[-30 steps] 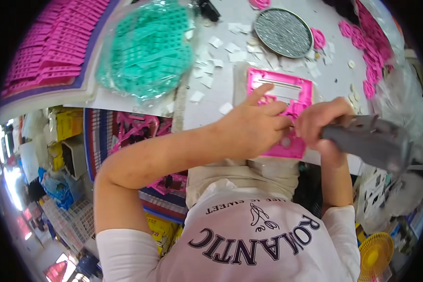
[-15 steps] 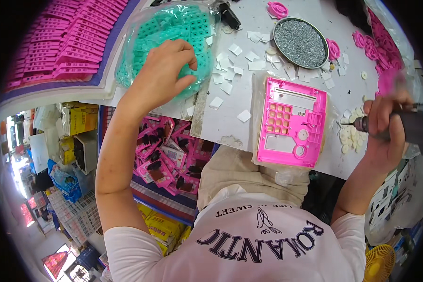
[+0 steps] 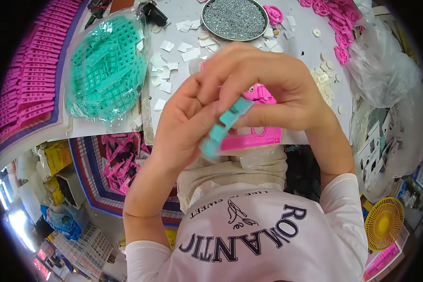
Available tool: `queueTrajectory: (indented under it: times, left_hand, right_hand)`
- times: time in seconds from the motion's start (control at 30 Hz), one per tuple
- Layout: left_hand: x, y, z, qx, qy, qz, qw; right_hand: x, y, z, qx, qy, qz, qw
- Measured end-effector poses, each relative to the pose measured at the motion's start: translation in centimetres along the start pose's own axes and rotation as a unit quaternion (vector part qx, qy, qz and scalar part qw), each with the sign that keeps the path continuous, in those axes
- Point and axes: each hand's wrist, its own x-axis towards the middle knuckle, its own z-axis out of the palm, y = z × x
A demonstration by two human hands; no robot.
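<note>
A teal rubbery keypad strip (image 3: 225,123) with raised square keys is held up in front of me, its lower end blurred. My left hand (image 3: 185,110) pinches it between thumb and fingers. From the other side, my right hand (image 3: 275,77) grips its upper end with thumb and fingertips. Below both hands lies a pink plastic panel (image 3: 249,141), mostly hidden by them, at the table's near edge. A clear bag of teal keypads (image 3: 105,70) lies to the left.
A round dish (image 3: 268,21) of small screws stands at the back. White square pieces (image 3: 167,45) are scattered on the table, with pale discs (image 3: 324,77) and pink ring parts (image 3: 340,40) at right. Pink parts (image 3: 30,70) are stacked far left; a blue-edged crate (image 3: 87,188) stands below.
My left hand has come from the teal bag to the middle with a keypad strip. My right hand has left the power screwdriver and joined it. The view has shifted.
</note>
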Motion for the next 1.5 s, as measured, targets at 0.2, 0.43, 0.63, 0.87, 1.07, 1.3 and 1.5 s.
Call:
queueTrajectory:
  times: [0.2,0.43,0.63,0.87,1.07,1.3,1.5]
  left_hand:
    - [-2.1,2.8,-5.4,0.264,0.175,0.144,0.937]
    - [-4.7,1.9,-7.3,0.284,0.193,0.095,0.934]
    - [-5.0,1.5,-6.9,0.295,0.196,0.094,0.93]
    - [-2.9,4.1,-6.5,0.366,0.144,0.141,0.908]
    - [4.4,10.1,-6.2,0.72,0.092,0.241,0.644]
    - [16.9,14.4,-9.6,0.925,0.004,0.254,0.282]
    - [26.1,19.3,-9.6,0.919,0.215,-0.041,0.327]
  right_hand:
    - [-1.0,-2.9,-0.4,-0.21,-0.009,0.088,0.974]
    - [-2.1,2.2,2.4,-0.286,-0.113,0.124,0.943]
    - [-1.1,3.8,2.0,-0.364,-0.125,0.118,0.915]
    - [-2.7,1.5,2.1,-0.337,-0.093,0.07,0.934]
    - [-5.5,-0.9,4.7,-0.408,-0.19,0.15,0.88]
    - [-5.9,-1.2,6.2,-0.425,-0.235,0.196,0.852]
    - [-5.3,-1.7,6.0,-0.433,-0.269,0.21,0.834]
